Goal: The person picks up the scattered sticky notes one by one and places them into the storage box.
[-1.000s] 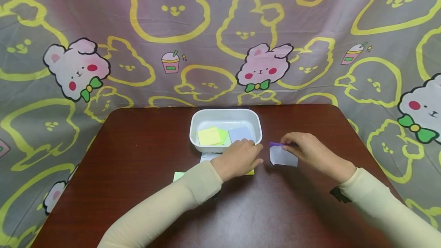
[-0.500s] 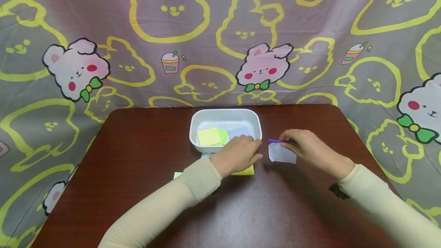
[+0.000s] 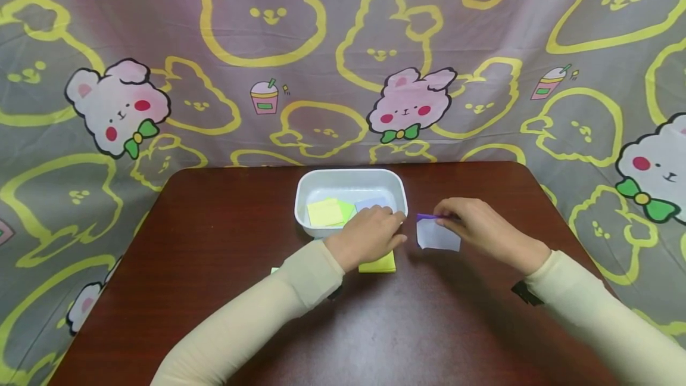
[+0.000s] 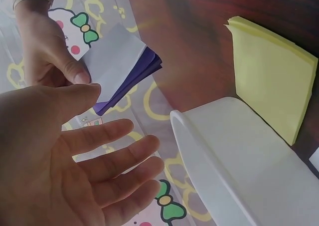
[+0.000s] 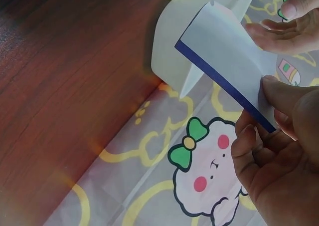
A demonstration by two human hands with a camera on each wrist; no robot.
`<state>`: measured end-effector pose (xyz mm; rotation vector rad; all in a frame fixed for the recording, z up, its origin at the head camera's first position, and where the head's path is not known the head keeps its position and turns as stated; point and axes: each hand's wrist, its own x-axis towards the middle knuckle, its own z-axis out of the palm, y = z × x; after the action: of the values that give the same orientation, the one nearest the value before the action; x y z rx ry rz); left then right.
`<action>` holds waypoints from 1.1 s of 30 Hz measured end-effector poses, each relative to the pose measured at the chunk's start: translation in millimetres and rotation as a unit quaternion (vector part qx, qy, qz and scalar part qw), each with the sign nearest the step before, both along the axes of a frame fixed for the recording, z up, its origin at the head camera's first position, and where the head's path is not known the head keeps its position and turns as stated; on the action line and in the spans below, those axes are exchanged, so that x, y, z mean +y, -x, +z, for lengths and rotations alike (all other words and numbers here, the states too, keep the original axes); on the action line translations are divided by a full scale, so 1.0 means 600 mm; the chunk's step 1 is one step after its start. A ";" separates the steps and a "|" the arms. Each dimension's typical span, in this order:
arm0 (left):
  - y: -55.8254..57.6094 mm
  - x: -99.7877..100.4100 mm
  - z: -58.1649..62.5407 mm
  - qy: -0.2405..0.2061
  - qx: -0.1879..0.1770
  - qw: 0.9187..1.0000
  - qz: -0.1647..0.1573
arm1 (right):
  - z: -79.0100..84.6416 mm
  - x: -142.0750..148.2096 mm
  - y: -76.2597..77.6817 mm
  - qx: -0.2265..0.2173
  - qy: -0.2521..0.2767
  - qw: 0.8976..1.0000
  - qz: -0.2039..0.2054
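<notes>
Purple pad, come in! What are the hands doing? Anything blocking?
Right hand pinching purple pad, whitish side showing. Left hand nearby, holding nothing. White tray close by; nothing seen blocking.

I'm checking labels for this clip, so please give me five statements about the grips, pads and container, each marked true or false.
1. The right grip pinches a purple-edged pad. True.
2. The left grip holds a green pad. False: it holds nothing.
3. A pale yellow pad lies in the white container. True.
4. The purple-edged pad lies in the container. False: it is held outside.
5. The table is white. False: it is reddish brown.
</notes>
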<state>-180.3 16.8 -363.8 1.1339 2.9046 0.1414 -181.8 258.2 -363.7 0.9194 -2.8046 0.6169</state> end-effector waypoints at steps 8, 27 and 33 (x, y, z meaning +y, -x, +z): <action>0.006 -0.001 0.001 0.003 -0.004 1.000 0.006 | 0.002 -0.001 0.006 0.005 0.000 1.000 0.002; 0.015 -0.008 0.011 0.000 -0.003 1.000 0.018 | 0.014 -0.012 0.017 -0.008 0.002 1.000 0.000; 0.018 -0.011 0.012 0.009 0.001 1.000 0.029 | 0.012 -0.013 0.023 -0.012 0.002 1.000 0.000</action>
<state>-191.3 10.3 -356.7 1.0478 2.9357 0.1158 -195.7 250.2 -356.4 0.9175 -2.8235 0.6388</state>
